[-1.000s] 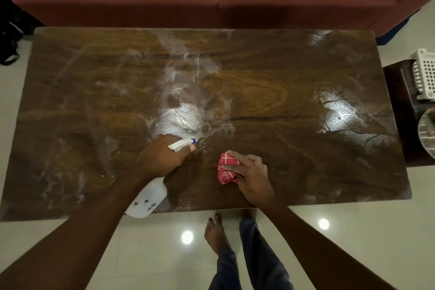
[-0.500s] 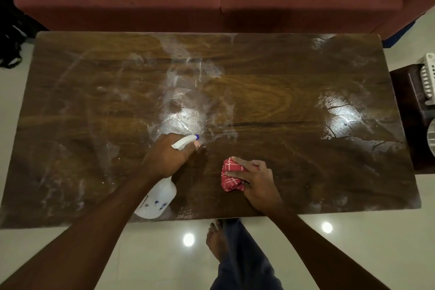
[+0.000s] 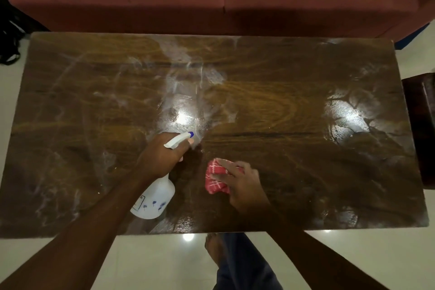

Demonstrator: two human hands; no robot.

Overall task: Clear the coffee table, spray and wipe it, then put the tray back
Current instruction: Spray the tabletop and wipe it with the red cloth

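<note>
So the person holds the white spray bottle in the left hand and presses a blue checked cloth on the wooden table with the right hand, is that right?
Nearly. The cloth is red with white checks, not blue, as the head view shows. The rest holds: the left hand grips the white spray bottle, and the right hand presses the cloth on the wooden table.

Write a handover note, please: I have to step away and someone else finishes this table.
Left hand: gripping the spray bottle, nozzle aimed across the coffee table.
Right hand: pressing the red checked cloth on the near middle.
Done: table cleared, wet streaks over most of it.
Left: wipe it dry, then return the tray, which is out of view.
</note>
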